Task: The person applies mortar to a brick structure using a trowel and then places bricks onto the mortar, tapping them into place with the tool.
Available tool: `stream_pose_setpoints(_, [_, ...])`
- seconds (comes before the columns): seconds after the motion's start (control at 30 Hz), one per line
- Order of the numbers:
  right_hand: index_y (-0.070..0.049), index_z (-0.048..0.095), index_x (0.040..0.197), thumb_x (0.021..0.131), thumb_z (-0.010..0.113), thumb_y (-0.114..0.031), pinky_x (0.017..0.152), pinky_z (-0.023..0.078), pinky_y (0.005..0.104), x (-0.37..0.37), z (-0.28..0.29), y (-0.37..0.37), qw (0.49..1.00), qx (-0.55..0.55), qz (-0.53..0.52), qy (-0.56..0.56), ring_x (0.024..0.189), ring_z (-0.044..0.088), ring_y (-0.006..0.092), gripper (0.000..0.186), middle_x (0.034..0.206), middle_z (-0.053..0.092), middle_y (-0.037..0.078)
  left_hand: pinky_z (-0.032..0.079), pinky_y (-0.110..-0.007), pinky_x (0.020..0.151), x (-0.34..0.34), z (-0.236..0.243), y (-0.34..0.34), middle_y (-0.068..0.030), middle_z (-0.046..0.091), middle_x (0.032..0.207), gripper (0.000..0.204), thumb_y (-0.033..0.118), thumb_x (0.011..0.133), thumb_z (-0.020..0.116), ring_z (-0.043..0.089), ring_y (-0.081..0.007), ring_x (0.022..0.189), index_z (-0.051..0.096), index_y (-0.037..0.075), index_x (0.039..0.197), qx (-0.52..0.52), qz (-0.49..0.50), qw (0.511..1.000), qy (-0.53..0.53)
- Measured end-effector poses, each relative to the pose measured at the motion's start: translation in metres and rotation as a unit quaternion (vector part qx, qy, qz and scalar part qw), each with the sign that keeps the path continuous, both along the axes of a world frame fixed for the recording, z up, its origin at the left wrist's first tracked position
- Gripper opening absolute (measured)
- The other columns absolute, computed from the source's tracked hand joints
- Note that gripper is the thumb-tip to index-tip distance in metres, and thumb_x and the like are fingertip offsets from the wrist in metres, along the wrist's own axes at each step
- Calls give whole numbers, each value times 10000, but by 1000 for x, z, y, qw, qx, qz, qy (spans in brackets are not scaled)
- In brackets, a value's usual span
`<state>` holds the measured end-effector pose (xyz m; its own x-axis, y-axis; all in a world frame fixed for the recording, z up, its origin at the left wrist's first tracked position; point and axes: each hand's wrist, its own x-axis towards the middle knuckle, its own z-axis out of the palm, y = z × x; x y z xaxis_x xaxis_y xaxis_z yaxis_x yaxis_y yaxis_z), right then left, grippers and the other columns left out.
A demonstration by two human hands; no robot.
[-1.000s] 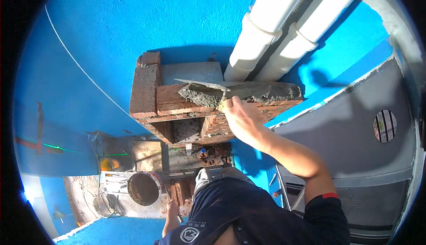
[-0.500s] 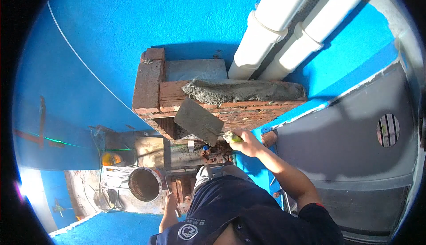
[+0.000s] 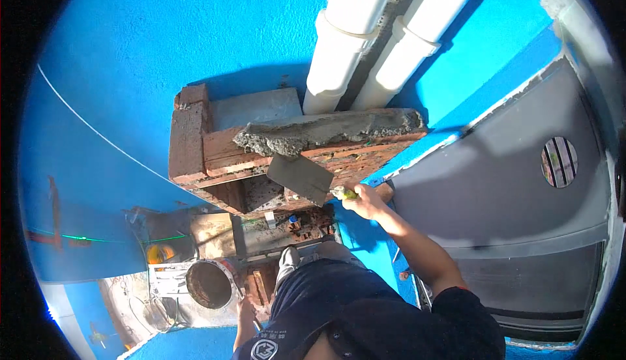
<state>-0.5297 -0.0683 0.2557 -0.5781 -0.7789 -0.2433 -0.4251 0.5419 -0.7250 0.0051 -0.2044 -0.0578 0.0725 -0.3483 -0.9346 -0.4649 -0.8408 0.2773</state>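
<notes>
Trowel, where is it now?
Near the centre of the head view: the trowel is in the right hand, its blade just below the mortar on the brick wall.

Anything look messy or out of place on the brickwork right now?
Yes, the mortar on the brickwork: its left end bulges in a ragged lump over the front edge, near the trowel in the right hand. It looks odd because the top beside it is smoother.
</notes>
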Motion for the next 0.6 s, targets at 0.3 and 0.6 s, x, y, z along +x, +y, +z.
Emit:
stream_pose_setpoints(0.3, [-32, 623, 913, 794, 615, -133, 601, 403, 235, 19, 18, -5, 982, -77, -72, -158, 659, 516, 75, 156, 732, 580, -6, 276, -313, 316, 5, 2, 11, 2, 357, 450, 342, 349, 907, 519, 382, -155, 340, 452, 161, 629, 13, -2, 1000, -8])
stream_pose_setpoints(0.6, [-57, 619, 892, 781, 620, -93, 573, 413, 235, -5, -1, 41, 947, -164, -154, -231, 635, 524, 70, 116, 701, 570, -18, 269, -311, 311, -7, 3, -4, 2, 352, 445, 362, 364, 910, 512, 376, -153, 335, 439, 159, 621, 9, -8, 1000, -5])
